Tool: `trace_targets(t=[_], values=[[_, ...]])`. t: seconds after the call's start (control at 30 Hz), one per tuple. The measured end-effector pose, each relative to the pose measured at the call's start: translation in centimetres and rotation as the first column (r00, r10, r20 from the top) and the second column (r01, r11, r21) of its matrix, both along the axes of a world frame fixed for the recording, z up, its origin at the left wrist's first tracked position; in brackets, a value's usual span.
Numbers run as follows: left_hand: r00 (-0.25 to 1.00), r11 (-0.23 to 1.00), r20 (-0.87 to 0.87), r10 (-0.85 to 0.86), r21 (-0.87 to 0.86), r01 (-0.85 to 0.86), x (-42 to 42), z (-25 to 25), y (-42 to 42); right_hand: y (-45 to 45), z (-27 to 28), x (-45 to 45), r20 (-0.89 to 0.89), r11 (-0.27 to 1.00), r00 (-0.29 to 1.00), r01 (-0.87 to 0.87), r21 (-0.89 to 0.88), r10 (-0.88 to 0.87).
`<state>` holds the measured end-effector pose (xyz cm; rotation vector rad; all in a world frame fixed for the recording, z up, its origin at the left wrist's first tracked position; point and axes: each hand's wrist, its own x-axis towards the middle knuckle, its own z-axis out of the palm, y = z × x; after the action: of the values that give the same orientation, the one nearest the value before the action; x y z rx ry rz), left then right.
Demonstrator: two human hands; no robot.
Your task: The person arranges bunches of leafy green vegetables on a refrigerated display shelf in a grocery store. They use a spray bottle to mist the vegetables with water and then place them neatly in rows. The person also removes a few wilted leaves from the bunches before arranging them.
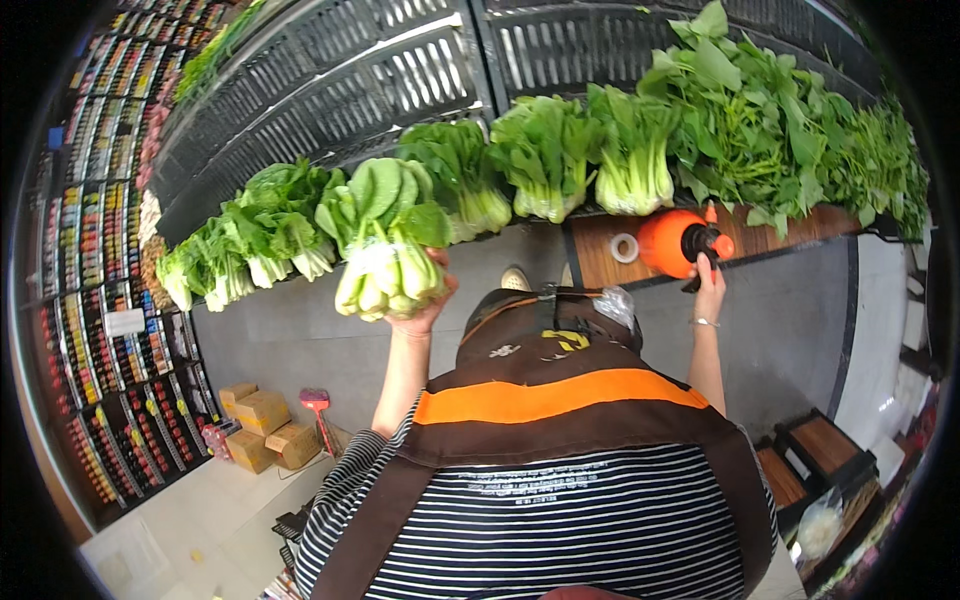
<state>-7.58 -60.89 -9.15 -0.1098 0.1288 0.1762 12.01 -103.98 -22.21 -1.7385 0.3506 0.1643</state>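
My left hand [424, 304] grips a bundle of bok choy [386, 247] by its pale stems, which have a shiny clear wrap around them. In my right hand [707, 285] is the black handle of an orange pump sprayer [670, 244]; the sprayer is over or on a brown wooden surface [765, 236]. A roll of clear tape [623, 247] lies on that surface just left of the sprayer. Beyond my hands, more green bundles [544, 161] stand in a row along the black slatted shelf [390, 67]. At the row's right is a heap of loose-looking leafy greens [780, 135].
Leafy bundles [281, 217] line the shelf's left end. Tall shelves of packaged goods [105, 247] stand at far left, with cardboard boxes [262, 412] and a red-handled broom [319, 409] on the floor. Low wooden-topped stands [825, 446] are at lower right.
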Motion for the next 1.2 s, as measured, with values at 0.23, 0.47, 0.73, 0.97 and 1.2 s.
trace_targets(t=[0.23,0.47,0.73,0.97,1.2], values=[[0.997,0.999,0.076,-0.02,-0.044,0.023,0.1,-1.0,-0.8,0.3,4.1,-1.2,0.178,0.794,0.969,0.242,-0.558,-0.17],[0.993,0.992,0.006,-0.115,0.056,0.115,0.6,-1.3,-0.9,13.2,20.1,-2.8,0.595,0.962,0.757,-0.243,-0.126,0.269],[0.992,0.998,0.115,-0.044,0.057,0.038,2.3,1.5,-2.7,26.2,24.8,-4.2,0.693,0.559,0.205,-0.759,-0.333,0.691],[0.995,0.994,-0.098,-0.004,-0.11,-0.007,2.7,4.6,-2.2,28.7,24.8,-3.6,0.604,0.583,0.271,-0.702,-0.409,0.749],[0.983,0.996,-0.18,-0.023,0.08,0.038,3.6,7.3,-2.9,29.8,27.1,-2.3,0.484,0.534,0.27,-0.625,-0.569,0.832]])
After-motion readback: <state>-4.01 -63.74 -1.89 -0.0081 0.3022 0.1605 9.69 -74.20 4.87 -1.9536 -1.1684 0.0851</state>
